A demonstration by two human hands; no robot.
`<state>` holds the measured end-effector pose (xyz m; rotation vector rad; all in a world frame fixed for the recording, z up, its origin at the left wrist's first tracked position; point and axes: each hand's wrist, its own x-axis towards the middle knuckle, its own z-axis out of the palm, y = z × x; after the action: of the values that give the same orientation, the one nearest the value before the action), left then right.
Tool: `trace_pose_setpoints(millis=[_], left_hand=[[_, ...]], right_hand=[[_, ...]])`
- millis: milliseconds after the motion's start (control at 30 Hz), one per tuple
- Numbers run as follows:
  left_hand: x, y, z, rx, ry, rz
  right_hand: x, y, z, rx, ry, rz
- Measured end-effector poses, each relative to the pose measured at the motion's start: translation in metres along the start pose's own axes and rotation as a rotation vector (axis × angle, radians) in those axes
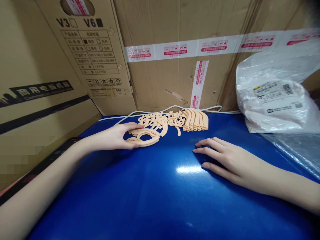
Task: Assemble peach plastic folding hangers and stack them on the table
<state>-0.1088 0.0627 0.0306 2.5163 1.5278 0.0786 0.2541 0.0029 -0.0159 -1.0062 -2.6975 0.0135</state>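
Observation:
My left hand reaches in from the left, its thumb and fingers closed around the left end of some beige curved pieces that form a ring-like shape on the blue tabletop. Right behind them lies a loose pile of small wavy beige pieces, and beside it some hook-shaped beige pieces. Farther right, several wider bent beige pieces stand lined up side by side. My right hand rests palm down near the blue surface, fingers apart and holding nothing.
Cardboard boxes wall off the back and the printed carton the left. White cable runs along the table's back edge. A white plastic bag with a label sits at the right, over clear plastic film.

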Motion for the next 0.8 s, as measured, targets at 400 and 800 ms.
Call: trace_pose_setpoints(millis=[400,800], left_hand=[[0.000,-0.001,0.000,-0.003,-0.010,-0.006],[-0.017,0.025,-0.023,-0.195,0.474,0.027]], right_hand=[[0.000,-0.001,0.000,0.003,0.011,0.002],[0.001,-0.001,-0.001,-0.009,-0.022,0.007]])
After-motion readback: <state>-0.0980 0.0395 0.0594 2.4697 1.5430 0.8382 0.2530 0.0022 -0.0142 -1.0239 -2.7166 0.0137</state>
